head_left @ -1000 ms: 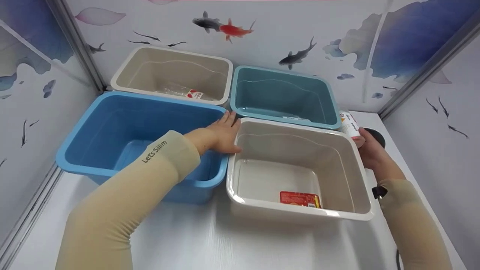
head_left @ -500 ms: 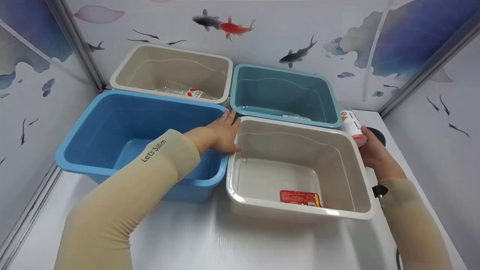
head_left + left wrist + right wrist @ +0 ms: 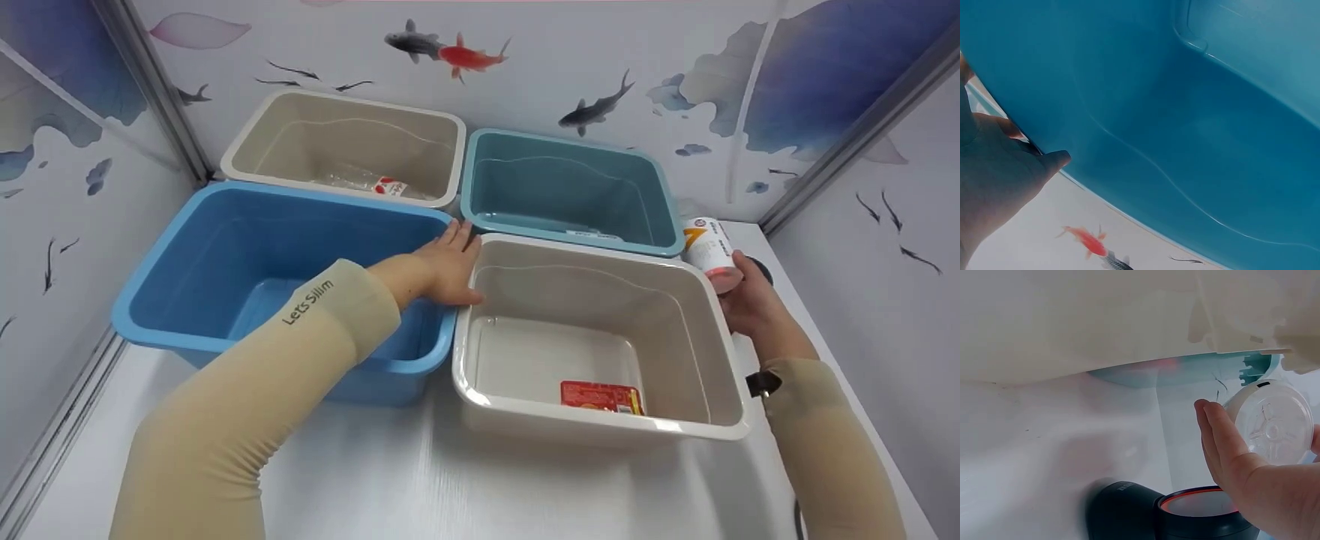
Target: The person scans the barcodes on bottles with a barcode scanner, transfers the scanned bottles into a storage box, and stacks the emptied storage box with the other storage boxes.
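My left hand [image 3: 448, 274] rests across the adjoining rims of the blue bin [image 3: 281, 345] and the front cream bin [image 3: 600, 420], fingers spread and pointing away. In the left wrist view, the blue bin's inner wall [image 3: 1185, 140] fills most of the picture. Outside the cream bin's right wall, my right hand [image 3: 757, 304] holds a clear plastic bottle [image 3: 711, 251] with a white label and a pinkish lower end, tilted. The right wrist view shows the bottle's round base [image 3: 1275, 424] between fingers and thumb. A red packet [image 3: 600, 397] lies in the front cream bin.
Behind stand a beige bin [image 3: 300, 142] holding a clear plastic bottle with a red-and-white label [image 3: 390, 187], and a teal bin [image 3: 570, 195] with a small pale label inside. Black round objects [image 3: 1123, 512] sit beside my right hand. Printed wall panels enclose the white table [image 3: 375, 480].
My right hand has shifted slightly right with the bottle, and more of its white label now faces the camera. The left hand and the bins stay put.
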The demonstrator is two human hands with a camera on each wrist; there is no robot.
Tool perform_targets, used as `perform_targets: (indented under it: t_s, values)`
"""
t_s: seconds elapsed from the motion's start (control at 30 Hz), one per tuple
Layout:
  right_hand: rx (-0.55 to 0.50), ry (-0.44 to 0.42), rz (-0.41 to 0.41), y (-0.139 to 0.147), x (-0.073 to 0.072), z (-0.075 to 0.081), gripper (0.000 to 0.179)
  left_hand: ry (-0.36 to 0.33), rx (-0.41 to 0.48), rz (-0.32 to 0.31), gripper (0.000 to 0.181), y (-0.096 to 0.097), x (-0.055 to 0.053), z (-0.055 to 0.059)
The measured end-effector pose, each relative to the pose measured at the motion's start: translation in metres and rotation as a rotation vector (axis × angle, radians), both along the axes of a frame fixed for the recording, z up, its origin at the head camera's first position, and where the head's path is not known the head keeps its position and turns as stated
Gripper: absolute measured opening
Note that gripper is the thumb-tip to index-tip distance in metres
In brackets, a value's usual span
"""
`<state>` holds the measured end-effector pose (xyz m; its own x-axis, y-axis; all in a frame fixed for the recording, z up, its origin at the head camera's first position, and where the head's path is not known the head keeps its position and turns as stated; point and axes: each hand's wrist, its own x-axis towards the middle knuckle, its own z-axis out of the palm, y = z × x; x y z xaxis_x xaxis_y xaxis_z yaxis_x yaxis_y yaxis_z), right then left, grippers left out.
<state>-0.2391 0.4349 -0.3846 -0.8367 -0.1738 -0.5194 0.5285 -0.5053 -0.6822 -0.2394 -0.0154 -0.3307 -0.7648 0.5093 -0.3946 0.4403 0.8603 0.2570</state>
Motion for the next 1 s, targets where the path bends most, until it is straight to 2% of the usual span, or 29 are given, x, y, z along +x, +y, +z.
perform_targets:
  t_s: [0.13, 0.33, 0.43, 0.67, 1.0]
  values:
    - [-0.062, -0.003, -0.041, 0.0002, 0.0008, 0.0014, 0.040, -0.004, 0.004, 0.006, 0.086, -0.0010, 0.0002, 0.0005]
    - [-0.064, 0.001, -0.048, -0.0008, 0.0051, 0.0012, 0.042, -0.003, 0.006, 0.008, 0.086, -0.0008, 0.0001, 0.0006]
    - [-0.065, 0.015, -0.039, 0.0000, 0.0057, -0.0003, 0.042, 0.000, -0.003, -0.001, 0.086, -0.0002, -0.0006, 0.0004]
    - [-0.143, 0.025, -0.021, 0.0030, 0.0056, -0.0025, 0.041, -0.001, -0.014, -0.018, 0.087, 0.0006, -0.0007, 0.0016]
    - [-0.062, 0.021, -0.028, 0.0030, 0.0056, -0.0011, 0.039, -0.012, -0.001, 0.004, 0.086, 0.0016, -0.0006, 0.0004]
